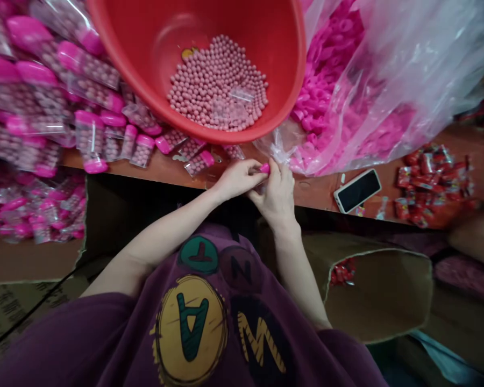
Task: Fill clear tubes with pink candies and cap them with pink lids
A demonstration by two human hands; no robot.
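Observation:
Both hands meet at the table's front edge, just below a red basin that holds pink beads and a small clear container. Between the fingertips of my left hand is a small pink cap. My right hand is closed round a clear container under that cap, mostly hidden by the fingers. Filled clear containers with pink caps lie left of the hands. A clear plastic bag of loose pink caps lies to the right.
On the table at right are a phone and red wrapped packets. An open cardboard box stands below right, another box with filled containers below left. Part of another person's arm shows at far right.

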